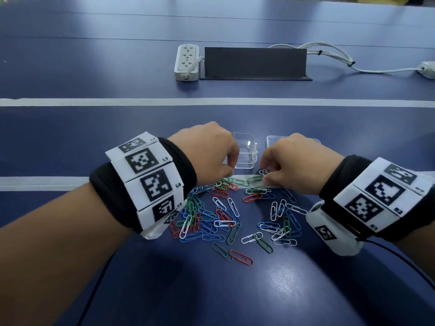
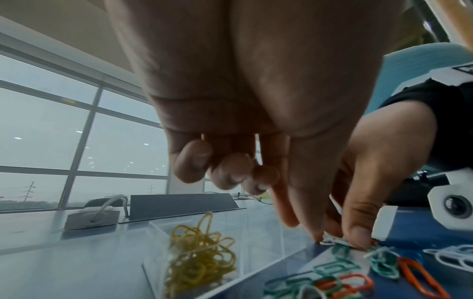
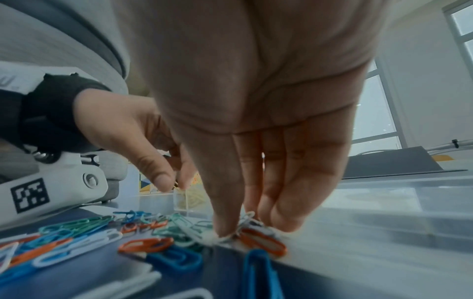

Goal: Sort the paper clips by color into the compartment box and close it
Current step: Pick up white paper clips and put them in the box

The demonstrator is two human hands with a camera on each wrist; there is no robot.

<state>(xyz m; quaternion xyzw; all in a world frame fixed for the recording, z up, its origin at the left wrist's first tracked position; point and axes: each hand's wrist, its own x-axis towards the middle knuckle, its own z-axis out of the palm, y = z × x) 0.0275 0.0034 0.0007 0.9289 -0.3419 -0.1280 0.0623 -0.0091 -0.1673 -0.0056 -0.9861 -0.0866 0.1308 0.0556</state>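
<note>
loose clips (image 1: 226, 217) crowding near table (image 1: 70, 142)

Paper clips (image 1: 226, 217) spread on worktop (image 1: 94, 137), compartment box (image 1: 244, 151) just behind them; power strip (image 1: 187, 62) farther back

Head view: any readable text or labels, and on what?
"L3": left wristband, beside a marker square.
"L4": same band, next panel down.
"L5": same band, lower panel, faint.
Right wristband: small codes beside its markers, too blurred to read.
Power strip, clear box: no text visible.

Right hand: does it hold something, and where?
The right hand pinches white paper clips between thumb and fingertips; which part of them, the pictures cannot tell.
</note>
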